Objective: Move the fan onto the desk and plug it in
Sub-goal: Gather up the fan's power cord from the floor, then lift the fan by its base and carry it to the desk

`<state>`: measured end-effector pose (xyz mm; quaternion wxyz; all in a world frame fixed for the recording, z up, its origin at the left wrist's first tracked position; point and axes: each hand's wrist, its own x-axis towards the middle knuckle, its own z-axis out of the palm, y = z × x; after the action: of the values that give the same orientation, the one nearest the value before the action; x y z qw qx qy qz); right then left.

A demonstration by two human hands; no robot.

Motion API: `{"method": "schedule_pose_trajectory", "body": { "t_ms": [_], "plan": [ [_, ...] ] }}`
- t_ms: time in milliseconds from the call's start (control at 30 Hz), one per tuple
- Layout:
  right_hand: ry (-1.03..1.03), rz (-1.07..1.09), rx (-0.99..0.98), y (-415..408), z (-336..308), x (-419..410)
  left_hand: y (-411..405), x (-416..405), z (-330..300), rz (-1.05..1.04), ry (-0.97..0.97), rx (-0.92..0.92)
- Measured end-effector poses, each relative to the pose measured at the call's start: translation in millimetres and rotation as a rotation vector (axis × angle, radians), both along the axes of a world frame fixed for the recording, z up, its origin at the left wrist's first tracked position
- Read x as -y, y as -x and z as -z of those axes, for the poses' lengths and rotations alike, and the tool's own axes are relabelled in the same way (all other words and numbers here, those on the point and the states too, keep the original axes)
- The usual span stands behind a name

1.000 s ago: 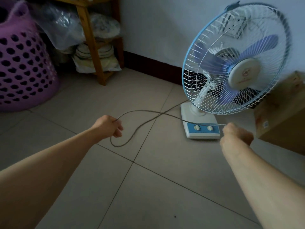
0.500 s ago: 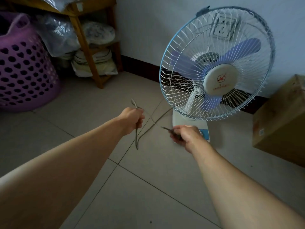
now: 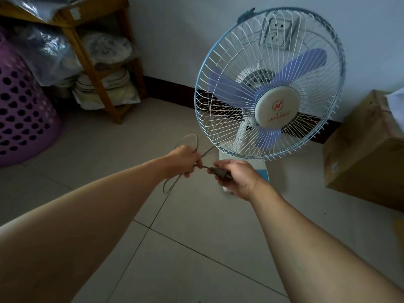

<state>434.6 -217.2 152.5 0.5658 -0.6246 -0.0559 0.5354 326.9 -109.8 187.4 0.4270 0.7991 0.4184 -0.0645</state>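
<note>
While my left hand (image 3: 183, 160) grips the gathered cord (image 3: 188, 139) and my right hand (image 3: 237, 179) clutches the plug (image 3: 219, 173), the fan (image 3: 270, 84) stands upright on the floor just beyond, nearer my right; no desk shows.

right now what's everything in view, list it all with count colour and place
fan: one, white with blue blades and rim, upright on the floor by the wall
cord: one, grey, looped in the left hand
plug: one, dark, in the right hand
wall socket: one, white, behind the fan's cage
cardboard box: one, brown, floor at right
laundry basket: one, purple, far left
wooden shelf: one, brown, back left, bagged plates under it
left hand: gripping cord loops
right hand: gripping the plug
</note>
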Motion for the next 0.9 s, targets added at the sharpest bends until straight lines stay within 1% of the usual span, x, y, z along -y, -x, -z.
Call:
{"method": "schedule_pose_trajectory", "body": {
  "t_ms": [67, 133, 233, 300, 367, 433, 467, 533, 600, 667, 767, 867, 900],
  "plan": [
    [0.046, 0.09, -0.009, -2, 6, -1, -1, -8, 5, -0.074, 0.049, 0.033],
    [0.102, 0.08, 0.016, -2, 12, 1, 1, -18, 5, -0.17, 0.184, 0.131],
    [0.127, -0.063, 0.089, 11, 19, -2, 7, -32, 1, -0.276, 0.455, 0.28],
    [0.099, -0.247, 0.135, 30, 24, -12, 10, -39, 1, -0.349, 0.565, 0.389],
    [0.069, -0.432, 0.188, 56, 28, -28, 14, -47, 1, -0.421, 0.617, 0.493],
    [0.058, -0.536, 0.226, 81, 33, -43, 21, -57, -1, -0.497, 0.647, 0.581],
    [0.069, -0.552, 0.257, 92, 34, -48, 25, -62, -2, -0.531, 0.657, 0.614],
    [0.091, -0.474, 0.342, 102, 35, -53, 35, -73, -2, -0.585, 0.679, 0.665],
    [0.093, -0.356, 0.458, 104, 35, -54, 44, -82, 3, -0.621, 0.704, 0.697],
    [0.117, -0.333, 0.639, 98, 39, -53, 48, -86, 12, -0.662, 0.71, 0.717],
    [0.237, -0.406, 0.907, 84, 51, -46, 45, -87, 24, -0.743, 0.736, 0.707],
    [0.383, -0.526, 1.249, 65, 68, -34, 37, -85, 32, -0.732, 0.726, 0.616],
    [0.395, -0.529, 1.331, 57, 72, -30, 34, -85, 34, -0.719, 0.708, 0.593]
  ]
}}
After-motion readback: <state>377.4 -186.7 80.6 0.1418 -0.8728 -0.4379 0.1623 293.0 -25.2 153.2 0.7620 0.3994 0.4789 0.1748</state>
